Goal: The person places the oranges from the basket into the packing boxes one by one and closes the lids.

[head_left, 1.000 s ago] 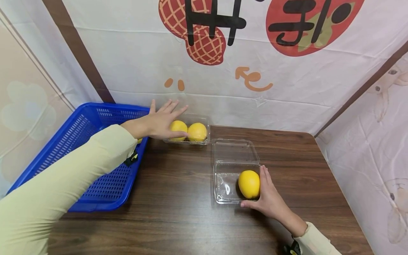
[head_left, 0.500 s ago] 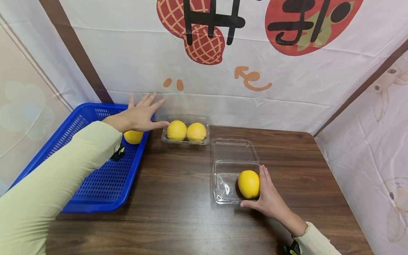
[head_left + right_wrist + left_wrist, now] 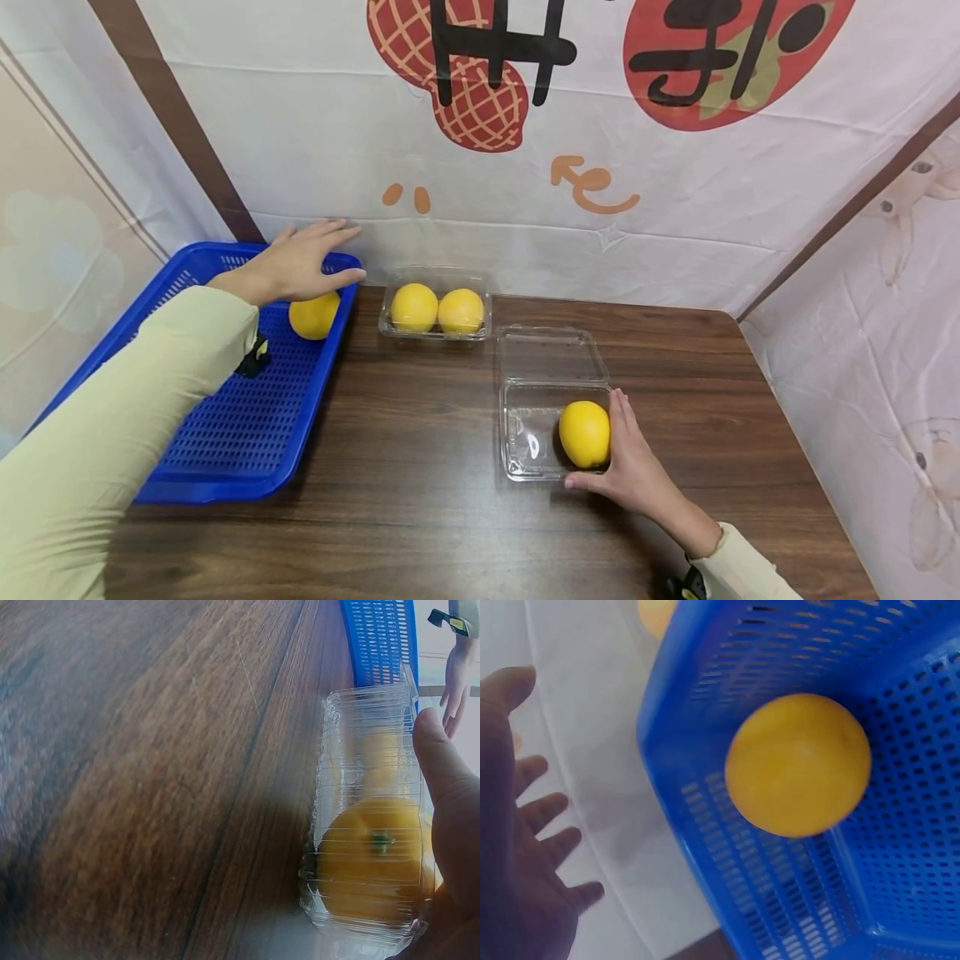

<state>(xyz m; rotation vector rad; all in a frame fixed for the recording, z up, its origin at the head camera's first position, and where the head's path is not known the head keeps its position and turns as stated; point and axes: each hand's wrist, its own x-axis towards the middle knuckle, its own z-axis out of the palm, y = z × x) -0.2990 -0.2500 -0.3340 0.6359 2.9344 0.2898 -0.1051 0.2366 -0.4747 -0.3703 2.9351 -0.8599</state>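
My left hand [image 3: 294, 262] is held over the far right rim of a blue plastic basket [image 3: 232, 450], fingers spread and holding nothing. Below it, a single orange [image 3: 799, 765] lies against the basket's side wall. At the right, my right hand [image 3: 637, 467] rests at the near right corner of a clear plastic clamshell box [image 3: 528, 450]; its thumb touches the front rim and its fairly straight fingers lie along the right side. The box's lid [image 3: 551, 354] is folded back. One yellow orange [image 3: 585, 433] sits in the right half of this box, beside the fingers.
A second clear plastic box [image 3: 480, 333] with two oranges [image 3: 415, 308] stands at the back of the wooden table [image 3: 405, 467], close to the basket. A printed white cloth [image 3: 315, 150] hangs behind the table, and cloth also covers both sides.
The left hand has moved left, from above the two-orange box to over the basket, uncovering those oranges and the one in the basket. The right hand and its box stay put.
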